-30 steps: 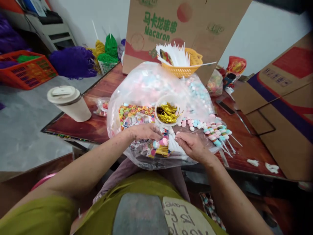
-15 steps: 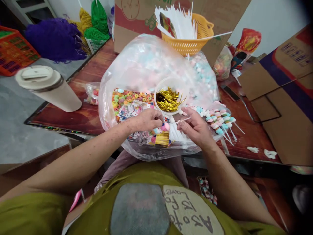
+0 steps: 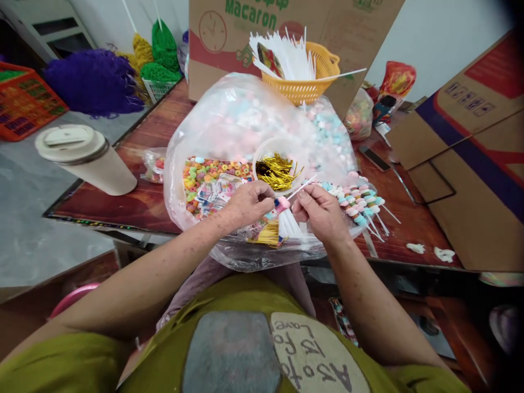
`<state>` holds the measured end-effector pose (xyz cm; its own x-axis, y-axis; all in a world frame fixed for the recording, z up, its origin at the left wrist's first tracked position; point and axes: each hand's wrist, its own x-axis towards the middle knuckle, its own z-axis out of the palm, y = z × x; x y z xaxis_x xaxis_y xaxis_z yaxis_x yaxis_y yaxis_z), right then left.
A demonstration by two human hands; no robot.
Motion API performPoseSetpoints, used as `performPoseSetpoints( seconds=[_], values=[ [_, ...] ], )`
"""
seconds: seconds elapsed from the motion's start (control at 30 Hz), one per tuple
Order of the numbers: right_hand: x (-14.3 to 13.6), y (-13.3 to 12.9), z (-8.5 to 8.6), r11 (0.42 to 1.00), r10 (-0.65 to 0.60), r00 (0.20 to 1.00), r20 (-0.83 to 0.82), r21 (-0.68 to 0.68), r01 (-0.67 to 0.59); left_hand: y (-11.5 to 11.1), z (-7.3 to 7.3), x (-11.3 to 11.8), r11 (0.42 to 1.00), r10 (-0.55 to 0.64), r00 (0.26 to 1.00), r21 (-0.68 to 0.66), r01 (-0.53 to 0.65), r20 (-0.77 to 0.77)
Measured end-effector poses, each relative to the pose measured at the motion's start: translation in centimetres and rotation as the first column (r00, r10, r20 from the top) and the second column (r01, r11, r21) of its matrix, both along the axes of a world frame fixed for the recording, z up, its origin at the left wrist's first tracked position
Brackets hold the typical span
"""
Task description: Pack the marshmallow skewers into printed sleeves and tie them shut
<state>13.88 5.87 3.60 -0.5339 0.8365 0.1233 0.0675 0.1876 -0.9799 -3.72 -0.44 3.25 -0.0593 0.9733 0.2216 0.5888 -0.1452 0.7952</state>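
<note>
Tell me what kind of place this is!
Maybe a small sweets workshop: there are colourful candy skewers, a yellow basket of white sticks, and a big cardboard box printed "Macaron".

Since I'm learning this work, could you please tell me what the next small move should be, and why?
Probably bring the white stick in the right hand to the pink candy by the left hand, since one end points that way and loaded skewers lie nearby.
</note>
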Motion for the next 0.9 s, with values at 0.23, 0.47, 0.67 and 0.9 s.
performPoseSetpoints(
  seconds=[0.23,0.47,0.67,0.9],
  values=[
    [0.2,0.1,1.1,0.999,-0.025,1.0,-0.001,0.035,0.025,-0.5,0.5,0.4,0.992,0.039,0.999,0.123,-0.037,-0.014],
    [0.0,0.4,1.9,0.999,-0.041,0.991,-0.123,0.019,0.044,-0.3,0.3,1.1,0.96,0.048,0.998,0.279,-0.032,-0.05],
    [0.1,0.5,1.9,0.988,-0.039,0.999,-0.011,0.149,0.04,0.0,0.1,1.7,0.921,0.138,0.987,0.377,-0.095,-0.087],
    [0.0,0.4,1.3,0.993,-0.072,0.997,-0.026,0.097,0.074,0.2,-0.2,1.7,0.923,0.158,0.985,0.364,-0.121,-0.072]
  ],
)
